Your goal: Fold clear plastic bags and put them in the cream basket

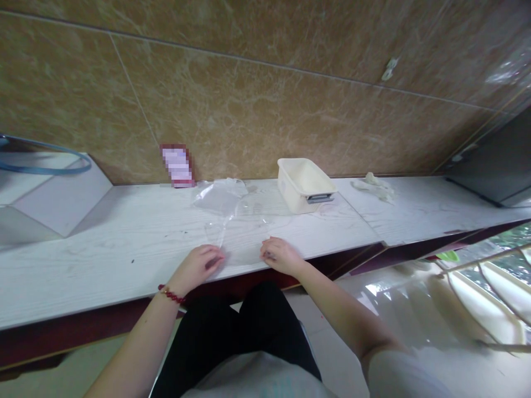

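My left hand [202, 262] rests at the counter's front edge with its fingers curled together. Just beyond its fingertips lies crumpled clear plastic film [215, 228], but I cannot tell whether the fingers grip it. Opposite it, my right hand [281, 255] is also closed, fingers bent inward near the same edge; anything in it is hidden. Farther back, clear plastic bags [222, 196] lie in a loose heap. Behind my right hand stands a cream plastic bin [293, 193] with a grey handle clip on its front.
A phone-like object [177, 166], blurred out, leans on the tiled wall. White crumpled gloves or cloth [375, 187] lie right of the bin. At far left is a white box [70, 199] with a blue band; at far right, a grey appliance [493, 160]. A rack [489, 293] stands below right.
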Action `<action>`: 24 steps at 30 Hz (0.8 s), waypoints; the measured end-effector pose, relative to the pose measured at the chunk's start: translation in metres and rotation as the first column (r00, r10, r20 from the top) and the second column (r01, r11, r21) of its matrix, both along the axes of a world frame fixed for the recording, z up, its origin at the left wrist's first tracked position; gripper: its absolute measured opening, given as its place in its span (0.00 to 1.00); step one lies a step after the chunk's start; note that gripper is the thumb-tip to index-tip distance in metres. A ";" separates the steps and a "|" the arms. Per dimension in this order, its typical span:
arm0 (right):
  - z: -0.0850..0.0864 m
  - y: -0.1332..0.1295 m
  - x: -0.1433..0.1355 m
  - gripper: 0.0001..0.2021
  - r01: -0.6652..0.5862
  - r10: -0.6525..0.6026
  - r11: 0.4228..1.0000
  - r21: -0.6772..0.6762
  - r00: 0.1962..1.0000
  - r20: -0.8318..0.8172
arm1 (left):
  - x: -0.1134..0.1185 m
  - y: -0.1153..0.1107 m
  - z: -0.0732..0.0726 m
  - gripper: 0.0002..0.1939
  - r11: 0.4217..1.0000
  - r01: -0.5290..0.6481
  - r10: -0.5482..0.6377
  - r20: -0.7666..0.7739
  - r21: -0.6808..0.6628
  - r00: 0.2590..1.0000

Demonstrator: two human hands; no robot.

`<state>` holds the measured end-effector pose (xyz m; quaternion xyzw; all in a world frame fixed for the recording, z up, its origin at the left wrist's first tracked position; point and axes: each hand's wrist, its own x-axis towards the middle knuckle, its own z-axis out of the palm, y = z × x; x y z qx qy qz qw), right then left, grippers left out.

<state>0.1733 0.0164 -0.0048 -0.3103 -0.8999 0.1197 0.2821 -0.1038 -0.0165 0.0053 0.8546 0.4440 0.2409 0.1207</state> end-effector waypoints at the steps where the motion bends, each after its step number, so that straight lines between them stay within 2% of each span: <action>1: 0.000 -0.001 0.001 0.06 0.001 -0.001 1.000 -0.003 1.000 0.003 | 0.001 -0.001 0.000 0.11 1.000 -0.008 0.008 -0.001 0.015 1.000; 4: 0.000 -0.004 0.003 0.07 -0.016 0.016 1.000 -0.007 1.000 -0.002 | 0.003 -0.005 0.001 0.11 0.997 -0.015 0.016 -0.013 0.072 1.000; 10: 0.008 -0.006 0.013 0.04 -0.123 0.123 0.992 -0.002 0.992 -0.004 | 0.005 -0.009 -0.005 0.10 0.986 0.060 -0.053 -0.045 0.156 0.998; 12: 0.012 0.001 0.018 0.06 -0.093 0.093 0.995 -0.018 0.996 0.009 | 0.004 -0.010 -0.006 0.10 0.986 0.074 -0.067 -0.050 0.150 0.997; 13: 0.013 0.006 0.021 0.07 -0.022 0.022 0.999 -0.025 1.000 0.012 | 0.003 -0.011 -0.006 0.11 0.987 0.078 -0.072 -0.050 0.141 0.996; 15: 0.014 0.023 0.024 0.09 0.244 -0.244 0.969 -0.030 0.970 0.010 | 0.002 -0.012 -0.005 0.13 0.989 0.084 -0.079 -0.052 0.121 0.996; 17: 0.013 0.044 0.024 0.11 0.498 -0.496 0.867 -0.015 0.866 0.058 | 0.001 -0.012 -0.003 0.14 0.990 0.095 -0.090 -0.057 0.100 0.994; 18: 0.011 0.054 0.023 0.12 0.576 -0.573 0.817 -0.006 0.814 0.093 | 0.000 -0.012 -0.002 0.14 0.991 0.102 -0.097 -0.058 0.089 0.994; 21: 0.005 0.078 0.016 0.16 0.687 -0.675 0.726 -0.015 0.717 0.175 | -0.001 -0.012 -0.001 0.13 0.991 0.119 -0.118 -0.033 0.060 0.993; 24: 0.001 0.086 0.006 0.16 0.740 -0.724 0.672 -0.023 0.663 0.189 | -0.002 -0.012 0.000 0.13 0.994 0.103 -0.104 0.012 0.044 0.995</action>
